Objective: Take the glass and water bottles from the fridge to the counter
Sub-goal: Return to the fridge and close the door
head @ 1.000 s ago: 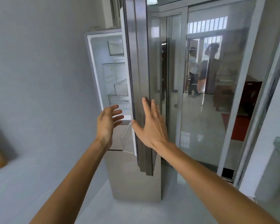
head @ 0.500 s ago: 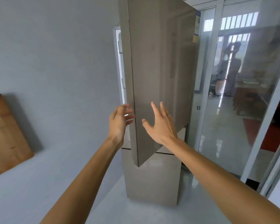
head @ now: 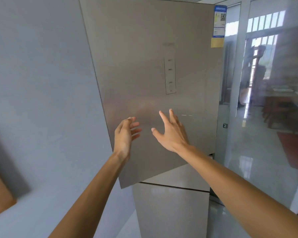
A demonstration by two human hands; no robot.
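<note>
a person's left hand (head: 126, 134) and right hand (head: 172, 133) are raised side by side, a little apart. both are bare and empty, with fingers spread and loosely straight, gripping nothing. they hang before the tall, champagne-coloured brushed-metal upper fridge door (head: 144, 66); whether the fingertips touch the metal cannot be told. the left hand sits at the door's free edge and the right hand over its face, which suggests steadying or pushing the door rather than pulling it. the door's bottom edge slants out over the matching lower fridge drawer front (head: 170, 212) below the hands, so the door looks not quite closed. above the right hand runs a narrow vertical control panel (head: 170, 75), and higher to the right is a blue-and-white paper energy label (head: 219, 21). the glass and water bottles are nowhere in view, the counter is out of shot, and the door hides the fridge's inside. left of the left hand stands a plain pale grey wall (head: 41, 83), with the corner of a brown wooden board (head: 0, 194) low down. right of the right hand stands a reflective glass sliding partition (head: 265, 134).
</note>
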